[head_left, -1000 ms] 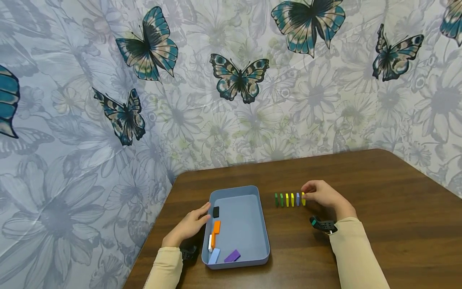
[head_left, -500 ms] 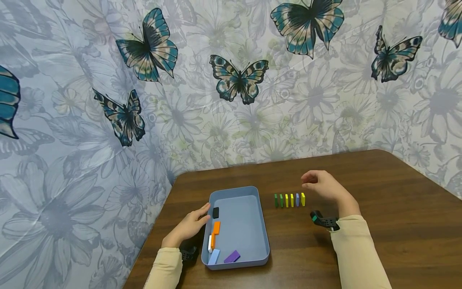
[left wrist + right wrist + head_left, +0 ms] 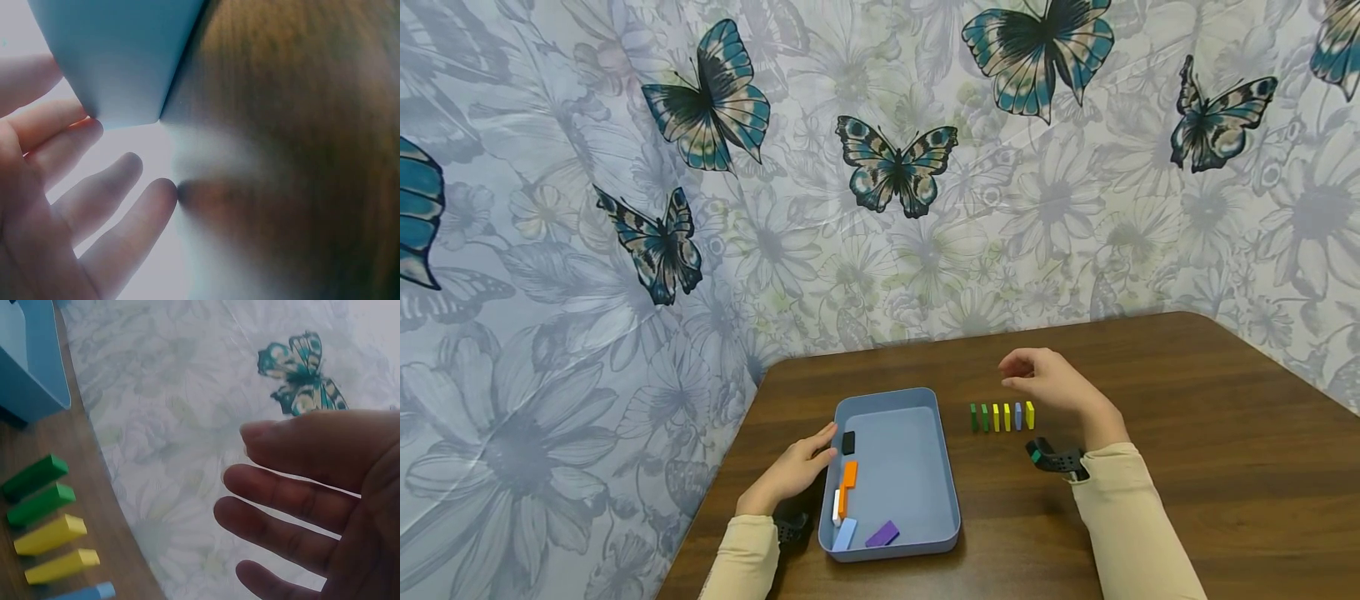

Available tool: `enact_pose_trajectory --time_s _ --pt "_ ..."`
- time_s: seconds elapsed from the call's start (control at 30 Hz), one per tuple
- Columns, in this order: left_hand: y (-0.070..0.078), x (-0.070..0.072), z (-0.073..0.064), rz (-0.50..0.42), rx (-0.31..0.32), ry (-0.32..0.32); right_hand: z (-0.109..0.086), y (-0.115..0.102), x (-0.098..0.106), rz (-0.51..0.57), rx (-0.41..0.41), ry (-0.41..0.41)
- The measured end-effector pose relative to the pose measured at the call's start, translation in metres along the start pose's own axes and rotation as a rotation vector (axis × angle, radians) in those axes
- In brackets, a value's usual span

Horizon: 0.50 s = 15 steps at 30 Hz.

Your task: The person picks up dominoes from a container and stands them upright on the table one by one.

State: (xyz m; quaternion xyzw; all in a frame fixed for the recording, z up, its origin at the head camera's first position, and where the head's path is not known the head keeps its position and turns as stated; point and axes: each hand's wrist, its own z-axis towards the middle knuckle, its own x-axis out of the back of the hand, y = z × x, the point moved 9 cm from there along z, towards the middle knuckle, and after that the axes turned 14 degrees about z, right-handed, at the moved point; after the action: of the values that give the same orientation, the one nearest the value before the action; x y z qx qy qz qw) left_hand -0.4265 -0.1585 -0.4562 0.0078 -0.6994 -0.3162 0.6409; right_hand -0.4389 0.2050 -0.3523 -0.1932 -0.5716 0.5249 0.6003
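Observation:
A row of small upright dominoes stands on the table: two green (image 3: pixel 979 417), two yellow (image 3: pixel 1002 417), one blue (image 3: pixel 1018 416) and one more yellow domino (image 3: pixel 1030 415) at the right end. My right hand (image 3: pixel 1051 385) hovers above and behind the row's right part, holding nothing, its fingers loosely bent and apart from thumb in the right wrist view. My left hand (image 3: pixel 793 468) rests with extended fingers against the left wall of a blue-grey tray (image 3: pixel 947 483). In the left wrist view, fingertips (image 3: pixel 94 128) touch the tray's side.
Inside the tray lie a black domino (image 3: pixel 848 442), two orange ones (image 3: pixel 850 473), a white one (image 3: pixel 837 507), a light blue one (image 3: pixel 845 534) and a purple one (image 3: pixel 882 533). A butterfly-patterned wall (image 3: pixel 880 275) borders the brown table (image 3: pixel 1225 467).
My right hand let go of the end yellow domino, rose from it, then shifted left above the row. The domino stays upright. My left hand has not moved.

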Motion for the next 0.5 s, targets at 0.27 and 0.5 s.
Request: enact_pose_trajectory --time_s 0.27,0.5 --pt "-0.002 -0.001 0.001 0.003 0.002 0.002 0.01 -0.014 -0.022 -0.009 0.023 -0.048" --pt "-0.001 0.0 0.002 0.009 0.002 0.008 0.016 -0.025 -0.044 -0.016 0.05 -0.107"
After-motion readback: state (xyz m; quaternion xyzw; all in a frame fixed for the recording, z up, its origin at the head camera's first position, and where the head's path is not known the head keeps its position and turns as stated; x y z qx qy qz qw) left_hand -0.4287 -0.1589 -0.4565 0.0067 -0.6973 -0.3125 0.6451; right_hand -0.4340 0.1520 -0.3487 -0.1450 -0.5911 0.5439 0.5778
